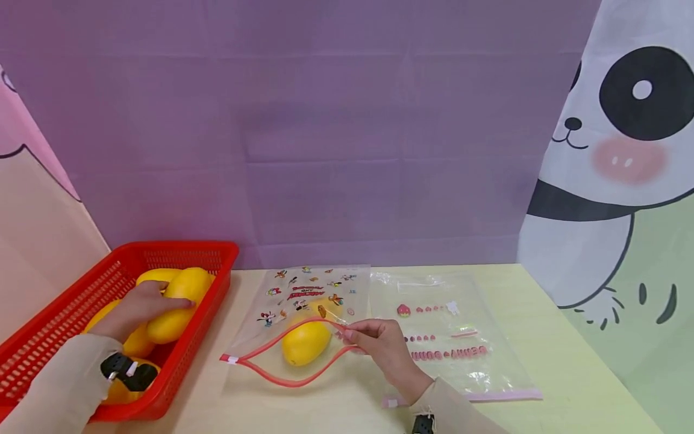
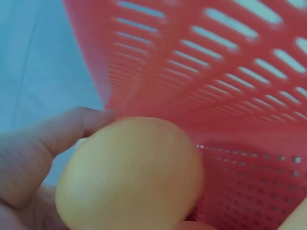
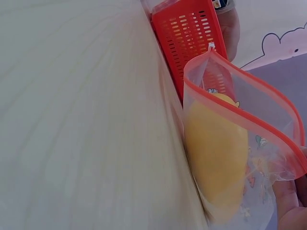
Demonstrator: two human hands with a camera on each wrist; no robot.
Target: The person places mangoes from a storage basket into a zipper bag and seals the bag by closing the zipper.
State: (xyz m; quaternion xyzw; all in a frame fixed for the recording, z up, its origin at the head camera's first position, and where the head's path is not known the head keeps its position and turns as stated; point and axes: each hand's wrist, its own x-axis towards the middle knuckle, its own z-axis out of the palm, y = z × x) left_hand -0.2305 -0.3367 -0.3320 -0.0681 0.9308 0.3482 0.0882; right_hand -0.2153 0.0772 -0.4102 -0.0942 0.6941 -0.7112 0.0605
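My left hand (image 1: 135, 306) reaches into the red plastic basket (image 1: 222, 259) and grips a yellow mango (image 1: 191, 288) from its side. In the left wrist view the thumb lies against that mango (image 2: 134, 172), close to the basket's slotted wall. My right hand (image 1: 386, 349) pinches the red zip edge of a clear printed zip bag (image 1: 271, 337), whose mouth gapes toward me. Inside the bag lies another mango (image 1: 305, 345), seen lengthwise through the plastic in the right wrist view.
Several more mangoes (image 1: 138, 342) lie in the basket at the left. A second clear zip bag (image 1: 455, 325) with a pink zip lies flat on the pale table (image 1: 564, 337), right of the first. Behind the table hangs a purple cloth (image 1: 325, 132).
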